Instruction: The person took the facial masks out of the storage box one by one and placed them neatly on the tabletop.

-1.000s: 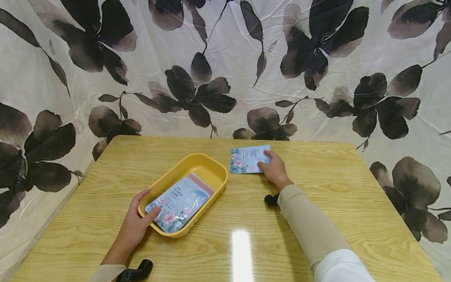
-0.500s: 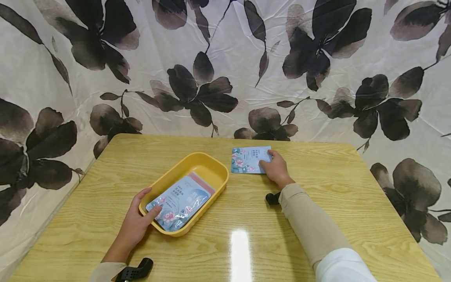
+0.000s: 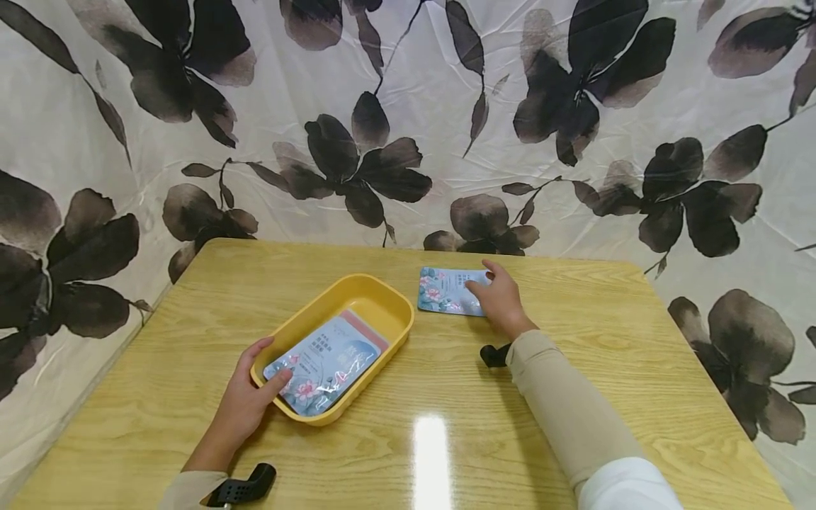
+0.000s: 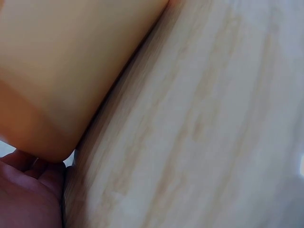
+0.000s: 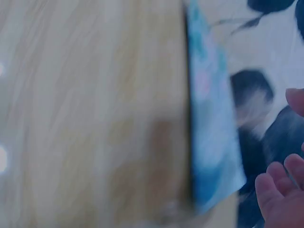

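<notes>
A yellow plastic basket [image 3: 382, 308] stands at a slant left of the table's middle. My left hand [image 3: 250, 388] grips its near-left end, thumb over the rim and fingers outside. Inside lies a shiny blue sachet [image 3: 328, 365] printed with pink flowers, on top of something with a pink edge [image 3: 365, 329]. Near the back edge, a similar blue flowered sachet [image 3: 445, 292] lies on the table. My right hand [image 3: 503, 301] hovers at its right end, thumb and fingers spread. In the right wrist view a gap shows between the fingers [image 5: 268, 192] and this sachet.
The wooden table [image 3: 548, 411] ends at the back against a white cloth [image 3: 395, 64] with dark flowers. A black wrist device [image 3: 245, 489] sits on my left wrist, another black piece [image 3: 494, 355] by the right.
The right hand has let go of the sachet at the back and drawn slightly right, fingers spreading. That sachet now lies flatter. The left hand and basket stay put.
</notes>
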`<action>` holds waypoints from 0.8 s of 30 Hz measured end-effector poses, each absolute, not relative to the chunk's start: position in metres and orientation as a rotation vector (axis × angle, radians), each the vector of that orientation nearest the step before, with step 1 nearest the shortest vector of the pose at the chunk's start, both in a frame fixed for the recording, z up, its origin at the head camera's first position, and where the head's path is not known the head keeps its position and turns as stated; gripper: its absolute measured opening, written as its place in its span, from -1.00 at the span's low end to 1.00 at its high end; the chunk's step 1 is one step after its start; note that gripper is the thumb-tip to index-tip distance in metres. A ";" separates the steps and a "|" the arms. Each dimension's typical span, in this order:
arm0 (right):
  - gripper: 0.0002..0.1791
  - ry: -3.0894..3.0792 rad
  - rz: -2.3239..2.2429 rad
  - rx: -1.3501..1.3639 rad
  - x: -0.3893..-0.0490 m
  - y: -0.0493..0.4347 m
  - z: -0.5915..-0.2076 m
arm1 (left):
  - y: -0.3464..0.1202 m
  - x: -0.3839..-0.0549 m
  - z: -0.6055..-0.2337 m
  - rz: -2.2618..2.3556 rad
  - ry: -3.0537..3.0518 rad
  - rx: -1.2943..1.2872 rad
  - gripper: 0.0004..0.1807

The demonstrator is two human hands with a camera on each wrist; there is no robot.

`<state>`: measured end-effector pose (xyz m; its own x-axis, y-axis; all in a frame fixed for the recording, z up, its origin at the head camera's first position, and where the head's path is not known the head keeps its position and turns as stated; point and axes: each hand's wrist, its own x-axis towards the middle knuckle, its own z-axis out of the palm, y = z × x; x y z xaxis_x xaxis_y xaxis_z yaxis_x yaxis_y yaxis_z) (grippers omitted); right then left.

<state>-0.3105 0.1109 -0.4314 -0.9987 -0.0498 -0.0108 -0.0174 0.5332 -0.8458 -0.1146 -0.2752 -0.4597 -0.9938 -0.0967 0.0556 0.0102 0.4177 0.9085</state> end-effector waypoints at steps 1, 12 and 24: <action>-0.28 2.712 -1.528 -0.095 -0.310 0.107 -0.427 | -0.275 -0.115 -0.459 -1.642 -2.558 0.075 -0.29; -0.38 2.385 -1.751 -0.513 -0.273 0.053 -0.375 | -0.275 -0.115 -0.459 -1.651 -2.553 0.072 -0.29; -0.28 2.218 -1.555 -0.787 -0.261 0.004 -0.386 | -0.275 -0.114 -0.458 -1.669 -2.542 0.084 -0.28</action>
